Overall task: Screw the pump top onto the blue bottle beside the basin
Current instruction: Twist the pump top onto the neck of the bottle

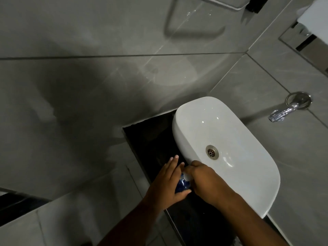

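A blue bottle stands on the dark counter just left of the white basin. Only a small part of the bottle shows between my hands. My left hand wraps around its body from the left, fingers stretched forward and thumb underneath. A white pump top sits on the bottle's neck. My right hand is closed over the pump top from the right and hides most of it.
A chrome tap juts from the tiled wall at the right of the basin. The basin's drain lies near my right hand. Grey wall tiles surround the counter. A metal rail hangs at the top.
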Action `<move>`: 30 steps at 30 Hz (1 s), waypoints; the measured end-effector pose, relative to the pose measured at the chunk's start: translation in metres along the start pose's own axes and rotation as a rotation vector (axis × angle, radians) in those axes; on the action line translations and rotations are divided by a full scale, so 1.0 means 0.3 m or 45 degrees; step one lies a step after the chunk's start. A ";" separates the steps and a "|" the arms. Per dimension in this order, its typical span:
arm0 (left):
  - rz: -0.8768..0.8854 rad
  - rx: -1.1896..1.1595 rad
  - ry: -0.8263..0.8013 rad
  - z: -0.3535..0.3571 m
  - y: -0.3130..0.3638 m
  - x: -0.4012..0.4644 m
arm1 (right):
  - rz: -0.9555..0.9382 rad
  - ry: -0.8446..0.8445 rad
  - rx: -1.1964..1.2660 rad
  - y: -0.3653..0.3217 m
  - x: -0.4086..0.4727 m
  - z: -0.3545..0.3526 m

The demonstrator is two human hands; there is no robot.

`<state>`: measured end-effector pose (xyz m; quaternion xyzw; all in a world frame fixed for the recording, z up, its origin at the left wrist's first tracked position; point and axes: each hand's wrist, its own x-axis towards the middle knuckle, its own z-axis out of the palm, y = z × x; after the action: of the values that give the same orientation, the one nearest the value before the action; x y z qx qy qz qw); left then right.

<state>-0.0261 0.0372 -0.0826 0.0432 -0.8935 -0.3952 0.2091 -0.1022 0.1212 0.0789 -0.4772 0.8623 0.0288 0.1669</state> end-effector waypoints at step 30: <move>0.035 0.178 0.055 0.049 -0.016 0.014 | 0.010 0.038 0.158 0.067 -0.010 -0.016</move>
<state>-0.0364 0.0430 -0.0933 0.0540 -0.9146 -0.3279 0.2303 -0.1187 0.1337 0.0821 -0.4630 0.8666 -0.0313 0.1834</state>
